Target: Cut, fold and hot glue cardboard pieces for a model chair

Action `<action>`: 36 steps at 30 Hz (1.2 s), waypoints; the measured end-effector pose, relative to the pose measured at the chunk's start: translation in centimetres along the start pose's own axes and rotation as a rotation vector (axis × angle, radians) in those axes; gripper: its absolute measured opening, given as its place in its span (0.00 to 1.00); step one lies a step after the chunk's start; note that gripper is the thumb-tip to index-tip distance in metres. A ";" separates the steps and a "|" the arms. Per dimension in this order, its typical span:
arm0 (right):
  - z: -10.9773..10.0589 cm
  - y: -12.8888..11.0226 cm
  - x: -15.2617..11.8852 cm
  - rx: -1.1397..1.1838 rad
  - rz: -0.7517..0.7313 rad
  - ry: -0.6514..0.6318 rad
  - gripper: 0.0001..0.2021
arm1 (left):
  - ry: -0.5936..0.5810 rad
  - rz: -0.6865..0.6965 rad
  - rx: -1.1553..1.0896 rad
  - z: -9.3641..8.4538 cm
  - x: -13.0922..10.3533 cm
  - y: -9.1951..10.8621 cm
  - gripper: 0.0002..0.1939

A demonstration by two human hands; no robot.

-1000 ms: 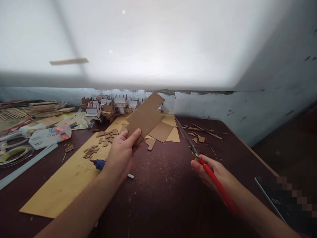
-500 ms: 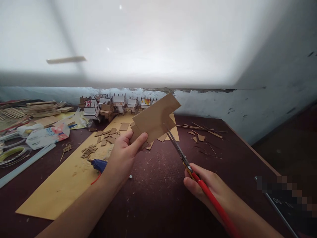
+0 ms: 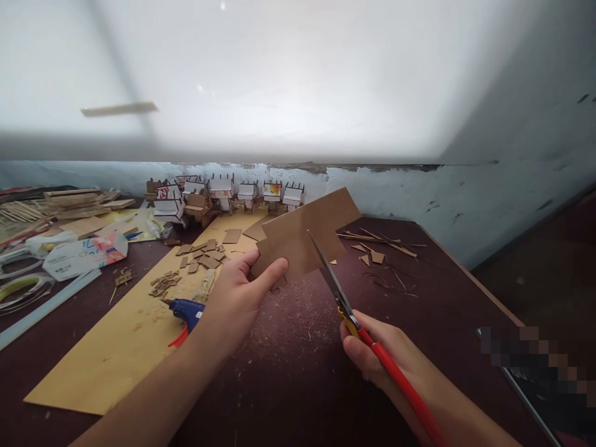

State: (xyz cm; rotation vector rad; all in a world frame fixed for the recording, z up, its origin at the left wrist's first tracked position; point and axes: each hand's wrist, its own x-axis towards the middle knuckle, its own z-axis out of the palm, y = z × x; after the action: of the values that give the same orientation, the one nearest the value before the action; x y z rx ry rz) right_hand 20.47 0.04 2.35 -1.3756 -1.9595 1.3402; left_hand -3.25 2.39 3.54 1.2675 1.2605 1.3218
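My left hand (image 3: 249, 282) pinches a flat brown piece of cardboard (image 3: 310, 226) by its lower left corner, thumb on the near face. The cardboard is held tilted above the table, with a step in its right edge. In my right hand (image 3: 382, 344) is a pair of scissors (image 3: 342, 301) with red and yellow handles, fingers wrapped round them. Their blades point up and left, and the tip overlaps the cardboard in view. Whether the blades touch it I cannot tell. Behind my left wrist lies a blue glue gun (image 3: 185, 310).
Small cardboard pieces (image 3: 207, 254) lie on a yellow sheet (image 3: 93, 366) at the left. Several miniature cardboard chairs (image 3: 222, 189) stand along the wall. Thin scraps (image 3: 382, 242) lie at the right. Tape rolls (image 3: 23, 288) and wooden sticks (image 3: 74, 202) are at the far left.
The cardboard has shifted right and slightly down and tilts less steeply. My left hand has moved a little right with it. The scissors have stayed nearly in place.
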 end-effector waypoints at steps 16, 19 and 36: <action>0.0 -0.1 0.0 0.028 0.030 -0.030 0.27 | -0.040 -0.027 -0.050 0.3 -0.2 0.4 0.19; 0.0 0.0 -0.1 0.056 0.028 -0.025 0.26 | -0.033 -0.020 -0.025 0.3 -0.2 0.4 0.18; -0.2 -0.3 0.0 -0.015 0.020 -0.010 0.28 | -0.034 -0.006 -0.036 0.3 -0.1 0.5 0.16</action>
State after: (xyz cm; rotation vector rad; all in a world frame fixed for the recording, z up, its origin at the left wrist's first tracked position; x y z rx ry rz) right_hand 20.49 0.14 2.75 -1.4019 -1.9708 1.3470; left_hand -2.93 2.26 4.00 1.2555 1.2111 1.3074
